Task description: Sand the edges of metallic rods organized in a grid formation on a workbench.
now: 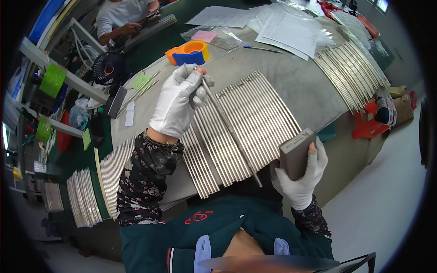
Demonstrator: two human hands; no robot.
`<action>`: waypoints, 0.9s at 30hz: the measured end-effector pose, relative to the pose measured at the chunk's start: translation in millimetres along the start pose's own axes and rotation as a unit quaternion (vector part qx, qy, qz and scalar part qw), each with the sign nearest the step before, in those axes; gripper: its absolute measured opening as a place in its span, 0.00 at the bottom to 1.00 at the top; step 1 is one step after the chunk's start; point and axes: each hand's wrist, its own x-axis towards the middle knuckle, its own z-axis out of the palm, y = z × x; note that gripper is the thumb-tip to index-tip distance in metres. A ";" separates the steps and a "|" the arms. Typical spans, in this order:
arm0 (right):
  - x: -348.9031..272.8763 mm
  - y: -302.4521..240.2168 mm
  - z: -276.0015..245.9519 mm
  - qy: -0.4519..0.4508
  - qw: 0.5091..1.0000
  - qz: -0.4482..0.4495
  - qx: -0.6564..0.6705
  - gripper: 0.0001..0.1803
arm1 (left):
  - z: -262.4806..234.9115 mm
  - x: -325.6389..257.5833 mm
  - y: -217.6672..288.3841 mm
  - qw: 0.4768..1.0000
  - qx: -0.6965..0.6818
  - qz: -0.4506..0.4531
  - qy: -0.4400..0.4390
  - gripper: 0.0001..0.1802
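My left hand, in a white glove with a bare fingertip showing, pinches the upper end of a thin metal rod. The rod slants down to the right across a row of similar rods lying side by side on the grey table cover. A narrower group of rods lies just left of that row. At the row's lower right, my gloved right hand is closed around a grey rectangular block, its thumb and fingers along the sides.
More rods lie at the right; bundles are at the far left. Toward the back are an orange and blue tape dispenser, a pen and paper sheets. A black fan stands near a co-worker.
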 end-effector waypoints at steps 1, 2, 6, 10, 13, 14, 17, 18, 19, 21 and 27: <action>4.8 10.6 -4.9 0.020 0.999 0.030 -0.018 0.56 | 13.6 9.2 -7.5 0.999 -0.032 0.007 -0.013 0.07; 8.7 22.2 -8.4 0.040 0.997 0.060 -0.036 0.54 | 27.3 20.9 -18.4 0.997 -0.065 0.013 -0.026 0.07; 21.4 65.9 -18.0 0.099 0.985 0.139 -0.035 0.47 | 72.0 70.3 -72.8 0.990 -0.123 0.034 -0.052 0.07; 40.3 87.1 -13.9 0.076 0.986 0.132 -0.062 0.42 | 90.4 98.0 -123.3 0.991 -0.128 0.022 -0.028 0.06; 59.0 99.3 -4.7 0.022 0.991 0.108 -0.073 0.38 | 83.2 102.4 -138.3 0.996 -0.092 0.003 0.001 0.07; 65.0 101.8 -1.3 -0.017 0.990 0.108 -0.083 0.37 | 79.8 101.4 -141.5 0.996 -0.092 0.001 0.004 0.07; 89.0 102.8 14.2 -0.038 0.995 0.049 -0.076 0.34 | 68.7 102.4 -154.7 0.997 -0.074 0.019 0.000 0.09; 95.3 102.9 19.0 -0.058 0.995 0.020 -0.082 0.33 | 68.3 100.9 -154.6 0.997 -0.074 0.018 0.004 0.09; 102.5 102.5 23.9 -0.058 0.994 0.002 -0.094 0.31 | 68.7 99.0 -152.6 0.997 -0.069 0.024 -0.002 0.09; 115.7 94.3 29.1 -0.072 0.993 -0.007 -0.096 0.30 | 69.1 100.2 -152.8 0.997 -0.074 0.031 -0.011 0.09; 127.8 74.8 43.9 -0.151 0.976 -0.134 -0.080 0.27 | 70.0 95.4 -150.6 0.997 -0.079 0.011 0.011 0.08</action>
